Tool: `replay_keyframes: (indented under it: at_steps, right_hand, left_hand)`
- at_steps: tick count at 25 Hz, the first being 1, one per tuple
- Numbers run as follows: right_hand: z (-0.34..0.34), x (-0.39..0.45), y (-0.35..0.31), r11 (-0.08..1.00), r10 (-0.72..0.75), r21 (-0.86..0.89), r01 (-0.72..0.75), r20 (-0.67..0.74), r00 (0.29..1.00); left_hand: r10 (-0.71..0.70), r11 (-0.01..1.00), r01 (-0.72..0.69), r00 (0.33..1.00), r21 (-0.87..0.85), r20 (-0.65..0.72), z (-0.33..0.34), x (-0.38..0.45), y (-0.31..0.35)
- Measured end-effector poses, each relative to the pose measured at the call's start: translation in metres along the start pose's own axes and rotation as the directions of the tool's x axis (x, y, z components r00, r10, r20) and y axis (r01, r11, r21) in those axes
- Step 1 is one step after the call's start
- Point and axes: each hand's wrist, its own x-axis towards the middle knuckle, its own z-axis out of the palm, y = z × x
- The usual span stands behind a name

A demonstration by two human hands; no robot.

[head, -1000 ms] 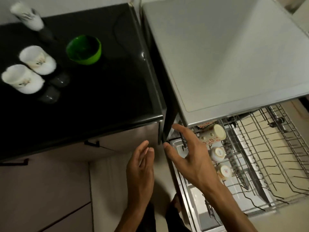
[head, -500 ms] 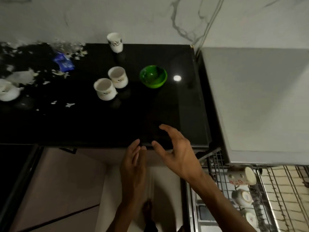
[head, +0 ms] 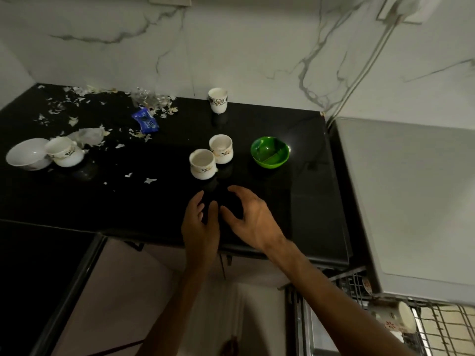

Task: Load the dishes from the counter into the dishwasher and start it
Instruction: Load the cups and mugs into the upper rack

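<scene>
Two white patterned cups [head: 202,164] [head: 221,148] stand side by side mid-counter, with a green bowl [head: 270,154] to their right and a third cup [head: 218,100] by the wall. At the far left a white bowl [head: 27,154] touches another cup [head: 65,151]. My left hand [head: 200,223] and my right hand [head: 250,217] hover over the black counter [head: 128,201] just in front of the two cups, fingers spread, holding nothing. The dishwasher rack [head: 437,327] at bottom right holds a cup lying on its side [head: 393,320].
Paper scraps and a blue wrapper [head: 145,120] litter the counter's back left. The grey dishwasher top [head: 411,196] lies right of the counter. A marble wall stands behind. Cabinet fronts [head: 123,291] run below the counter edge.
The view has swung up from the dishwasher rack to the counter. Both hands have left the rack and moved forward over the counter towards the two cups.
</scene>
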Motion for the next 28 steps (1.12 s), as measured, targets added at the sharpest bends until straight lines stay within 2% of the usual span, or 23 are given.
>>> replay_keyframes:
  at_steps: [3, 6, 9, 12, 23, 28]
  right_hand:
    - [0.013, 0.037, -0.007, 0.995, -0.020, -0.100, 0.025, 0.047, 0.999]
    - [0.021, 0.069, -0.014, 0.983, -0.039, -0.175, 0.048, 0.058, 0.998]
    - [0.023, 0.092, -0.023, 0.969, -0.028, -0.242, 0.048, 0.087, 0.996]
    - [0.024, 0.106, -0.029, 0.954, 0.024, -0.300, 0.017, 0.133, 0.991]
    - [0.023, 0.105, -0.038, 0.962, 0.075, -0.272, -0.033, 0.145, 0.987]
    - [0.012, 0.085, -0.026, 0.975, 0.070, -0.216, -0.049, 0.089, 0.994]
  left_hand:
    - [0.096, 0.985, -0.095, 0.995, 0.141, -0.004, 0.001, 0.048, 0.001]
    - [0.195, 0.949, -0.201, 0.980, 0.244, 0.050, 0.000, 0.090, 0.002]
    - [0.178, 0.905, -0.206, 0.978, 0.372, 0.108, 0.002, 0.121, 0.004]
    - [0.094, 0.838, -0.160, 0.984, 0.522, 0.151, 0.002, 0.137, 0.006]
    - [0.160, 0.747, -0.267, 0.961, 0.608, 0.225, 0.003, 0.150, 0.005]
    - [0.204, 0.861, -0.215, 0.976, 0.461, 0.075, -0.004, 0.124, 0.001]
